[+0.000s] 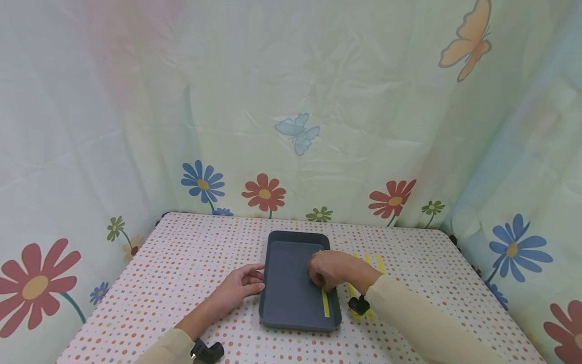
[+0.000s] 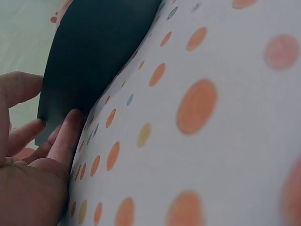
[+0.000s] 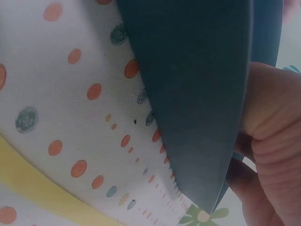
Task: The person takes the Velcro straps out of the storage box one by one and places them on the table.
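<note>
A dark grey rectangular tray [image 1: 286,296] lies lengthwise on the table. My left hand [image 1: 241,283] is at its left side, fingers loosely bent; in the left wrist view its fingertips [image 2: 73,117] meet the outer wall of the tray [image 2: 89,61]. Over the right half of the tray is my right hand [image 1: 334,268], fingers curled downward, gripping a flat yellow strip [image 1: 326,304]. The strip's near end shows on the tray floor; its far end is hidden under the hand. In the right wrist view the tray wall [image 3: 188,103] covers the fingertips.
Several more yellow strips [image 1: 380,264] lie on the table right of the tray, partly behind my right forearm. One yellow strip [image 3: 47,188] shows in the right wrist view. A dotted cloth [image 1: 204,242] covers the table, and a flowered curtain [image 1: 236,101] hangs behind it.
</note>
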`<action>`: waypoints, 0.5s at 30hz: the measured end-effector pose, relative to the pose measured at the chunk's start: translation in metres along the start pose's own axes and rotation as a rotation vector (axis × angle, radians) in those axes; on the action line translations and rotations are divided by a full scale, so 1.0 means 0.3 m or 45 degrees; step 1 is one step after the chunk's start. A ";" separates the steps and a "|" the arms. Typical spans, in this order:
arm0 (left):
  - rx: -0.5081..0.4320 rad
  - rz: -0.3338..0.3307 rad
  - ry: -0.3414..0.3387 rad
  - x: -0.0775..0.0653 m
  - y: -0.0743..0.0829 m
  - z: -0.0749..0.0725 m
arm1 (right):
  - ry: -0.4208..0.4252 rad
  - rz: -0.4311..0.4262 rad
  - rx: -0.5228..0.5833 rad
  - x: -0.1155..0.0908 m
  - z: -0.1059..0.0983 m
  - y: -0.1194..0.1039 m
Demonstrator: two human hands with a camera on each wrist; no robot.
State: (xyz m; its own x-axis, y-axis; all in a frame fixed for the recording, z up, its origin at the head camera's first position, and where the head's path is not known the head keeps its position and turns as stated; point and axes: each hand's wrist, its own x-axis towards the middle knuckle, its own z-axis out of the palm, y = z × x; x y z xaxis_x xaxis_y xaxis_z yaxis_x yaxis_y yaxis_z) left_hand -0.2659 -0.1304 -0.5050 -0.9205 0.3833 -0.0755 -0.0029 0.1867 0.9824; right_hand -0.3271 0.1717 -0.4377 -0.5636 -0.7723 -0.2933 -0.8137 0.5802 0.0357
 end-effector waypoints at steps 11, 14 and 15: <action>0.004 -0.016 0.009 0.001 0.004 0.000 | -0.003 0.034 0.024 0.001 -0.007 -0.005; -0.002 -0.020 0.010 0.001 0.005 0.002 | -0.009 0.047 0.023 0.001 -0.003 -0.007; -0.004 -0.020 0.011 0.000 0.006 0.003 | -0.008 0.053 0.021 0.001 -0.002 -0.007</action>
State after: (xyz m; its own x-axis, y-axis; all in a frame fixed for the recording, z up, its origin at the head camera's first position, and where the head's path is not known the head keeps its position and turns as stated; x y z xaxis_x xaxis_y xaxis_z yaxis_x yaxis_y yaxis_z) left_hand -0.2656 -0.1291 -0.5035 -0.9238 0.3724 -0.0895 -0.0186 0.1898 0.9816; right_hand -0.3258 0.1700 -0.4373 -0.5957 -0.7459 -0.2979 -0.7872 0.6158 0.0322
